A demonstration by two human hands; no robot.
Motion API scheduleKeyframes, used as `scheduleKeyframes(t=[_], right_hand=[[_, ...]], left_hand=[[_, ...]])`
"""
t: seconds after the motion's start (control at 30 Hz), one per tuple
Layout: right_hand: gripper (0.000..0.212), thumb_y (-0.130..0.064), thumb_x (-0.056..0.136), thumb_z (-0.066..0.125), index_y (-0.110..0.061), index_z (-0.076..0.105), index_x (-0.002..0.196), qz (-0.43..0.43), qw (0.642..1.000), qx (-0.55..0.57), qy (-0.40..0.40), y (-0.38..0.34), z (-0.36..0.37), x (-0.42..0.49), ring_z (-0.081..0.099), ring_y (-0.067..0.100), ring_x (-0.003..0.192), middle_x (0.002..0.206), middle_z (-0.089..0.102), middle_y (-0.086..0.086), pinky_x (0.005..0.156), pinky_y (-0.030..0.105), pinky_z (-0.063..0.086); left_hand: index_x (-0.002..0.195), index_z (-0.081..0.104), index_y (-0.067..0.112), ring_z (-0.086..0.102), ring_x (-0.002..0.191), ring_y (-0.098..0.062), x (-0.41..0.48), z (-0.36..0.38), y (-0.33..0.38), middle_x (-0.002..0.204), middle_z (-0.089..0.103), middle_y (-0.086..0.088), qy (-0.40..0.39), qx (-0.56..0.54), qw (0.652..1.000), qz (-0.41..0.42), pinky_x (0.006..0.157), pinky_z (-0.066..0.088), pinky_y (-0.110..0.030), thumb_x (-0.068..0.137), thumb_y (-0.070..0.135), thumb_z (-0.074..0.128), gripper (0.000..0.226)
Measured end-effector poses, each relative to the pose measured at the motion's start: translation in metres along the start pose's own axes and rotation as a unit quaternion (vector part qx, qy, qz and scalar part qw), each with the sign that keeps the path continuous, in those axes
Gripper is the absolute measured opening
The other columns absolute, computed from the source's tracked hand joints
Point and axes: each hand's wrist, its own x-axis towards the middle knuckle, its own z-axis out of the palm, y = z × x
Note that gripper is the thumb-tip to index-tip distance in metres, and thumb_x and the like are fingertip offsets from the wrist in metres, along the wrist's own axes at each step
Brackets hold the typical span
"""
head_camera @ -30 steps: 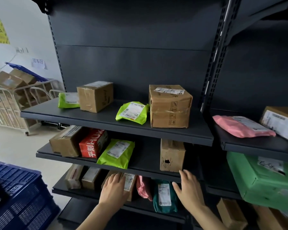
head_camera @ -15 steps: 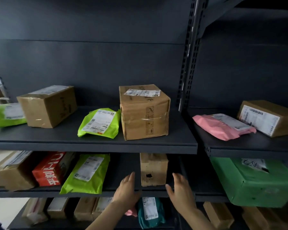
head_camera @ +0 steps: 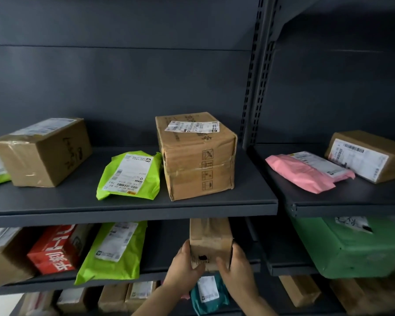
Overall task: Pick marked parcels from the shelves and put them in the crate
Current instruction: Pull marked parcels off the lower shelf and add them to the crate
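- Cardboard, brown and taped: a small cardboard box (head_camera: pixel 210 240) stands upright at the front edge of the middle shelf (head_camera: pixel 160 254), near its right end, with a dark mark (head_camera: pixel 201 257) low on the front face.
- The left hand (head_camera: pixel 183 267) grips the box's left side, fingers close together and curled against it.
- The right hand (head_camera: pixel 237 267) grips the opposite side, its thumb laid across the front face and the other fingers wrapped round the right edge.
- On the same shelf, further left, lie a lime-green mailer (head_camera: pixel 114 249) and a red carton (head_camera: pixel 53 249), side by side at the front edge.
- On the upper shelf (head_camera: pixel 123 213), a large taped box (head_camera: pixel 196 156) sits towards the right end, touching a second lime-green mailer (head_camera: pixel 130 176); another brown box (head_camera: pixel 41 151) sits near the left end.
- In the right bay, a pink mailer (head_camera: pixel 306 169) lies just beside a labelled box (head_camera: pixel 369 156); a big green parcel (head_camera: pixel 351 245) fills the shelf below.
- A teal mailer (head_camera: pixel 208 295) shows on the lowest shelf, under the hands.
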Motion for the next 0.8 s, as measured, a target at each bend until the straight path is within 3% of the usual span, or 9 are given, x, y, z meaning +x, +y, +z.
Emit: scheduleKeyframes(t=[0.1,0.27,0.37,0.43,0.5,0.57,0.63,0.7,0.8], right_hand=[[0.055,-0.030,0.090,0.056,-0.009,0.036,0.136,0.014,1.000,0.014,0.008,-0.013,0.009,-0.025,0.054,0.013,0.113,0.128,0.053,0.002,0.088,0.017,0.044],[0.049,-0.028,0.088,0.060,-0.011,0.043,0.131,0.033,0.998,0.040,0.036,-0.033,0.030,-0.063,0.058,0.011,0.108,0.122,0.059,0.001,0.088,0.019,0.047],[0.064,-0.033,0.084,0.064,-0.011,0.034,0.137,0.050,0.997,0.030,0.053,-0.045,0.034,-0.075,0.051,0.015,0.119,0.133,0.050,0.005,0.096,0.026,0.046],[0.084,-0.044,0.080,0.065,-0.010,0.023,0.144,0.031,0.995,-0.040,0.084,-0.055,0.034,-0.078,0.037,0.022,0.132,0.146,0.035,0.011,0.106,0.033,0.039],[0.093,-0.054,0.074,0.066,-0.007,0.026,0.144,0.001,0.981,-0.150,0.122,-0.069,0.035,-0.078,0.033,0.030,0.136,0.148,0.031,0.017,0.110,0.040,0.033],[0.092,-0.063,0.068,0.063,-0.005,0.041,0.136,-0.031,0.964,-0.218,0.152,-0.087,0.036,-0.072,0.041,0.037,0.130,0.141,0.040,0.024,0.105,0.048,0.036],[0.094,-0.071,0.070,0.051,-0.008,0.039,0.138,-0.022,0.958,-0.261,0.114,-0.106,0.035,-0.061,0.030,0.039,0.136,0.147,0.030,0.027,0.109,0.052,0.027],[0.096,-0.074,0.075,0.042,-0.014,0.021,0.146,0.023,0.957,-0.287,0.027,-0.117,0.036,-0.050,0.010,0.038,0.142,0.154,0.009,0.024,0.112,0.053,0.017],[0.094,-0.070,0.075,0.048,-0.018,0.017,0.146,0.055,0.959,-0.277,-0.002,-0.122,0.033,-0.042,0.014,0.040,0.139,0.154,0.006,0.022,0.109,0.051,0.025]], left_hand=[[0.117,0.041,0.023,0.062,0.084,-0.008,-0.020,-0.010,-0.014,0.110,0.058,0.001,-0.008,-0.020,1.000,-0.003,0.056,0.052,-0.015,0.081,0.023,0.057,0.039],[0.115,0.045,0.024,0.067,0.092,-0.015,-0.049,-0.024,-0.048,0.104,0.066,0.005,-0.037,-0.059,0.997,-0.015,0.082,0.056,-0.035,0.067,0.034,0.063,0.052],[0.120,0.046,0.024,0.069,0.089,-0.016,-0.062,-0.037,-0.050,0.107,0.067,0.004,-0.050,-0.043,0.998,-0.001,0.081,0.057,-0.036,0.070,0.030,0.063,0.053],[0.133,0.042,0.020,0.067,0.091,-0.014,-0.068,-0.046,-0.048,0.118,0.063,-0.001,-0.060,-0.024,0.998,0.004,0.080,0.056,-0.029,0.078,0.018,0.060,0.058],[0.146,0.027,0.012,0.059,0.110,-0.015,-0.071,-0.055,-0.052,0.139,0.048,-0.008,-0.063,0.016,0.998,-0.007,0.089,0.048,-0.023,0.083,0.016,0.059,0.070],[0.149,0.020,0.010,0.039,0.134,-0.018,-0.073,-0.064,-0.058,0.151,0.033,-0.007,-0.043,0.054,0.998,-0.003,0.106,0.033,-0.024,0.088,0.022,0.057,0.072],[0.148,0.021,0.011,0.031,0.139,-0.019,-0.075,-0.070,-0.063,0.152,0.030,-0.006,-0.030,0.070,0.997,-0.009,0.110,0.028,-0.025,0.091,0.025,0.054,0.068],[0.148,0.022,0.011,0.031,0.139,-0.019,-0.076,-0.074,-0.065,0.151,0.030,-0.007,-0.026,0.079,0.996,-0.016,0.108,0.028,-0.024,0.091,0.025,0.053,0.066],[0.148,0.023,0.011,0.034,0.137,-0.019,-0.076,-0.078,-0.068,0.150,0.031,-0.007,-0.018,0.082,0.996,-0.022,0.106,0.030,-0.023,0.090,0.022,0.052,0.065]])
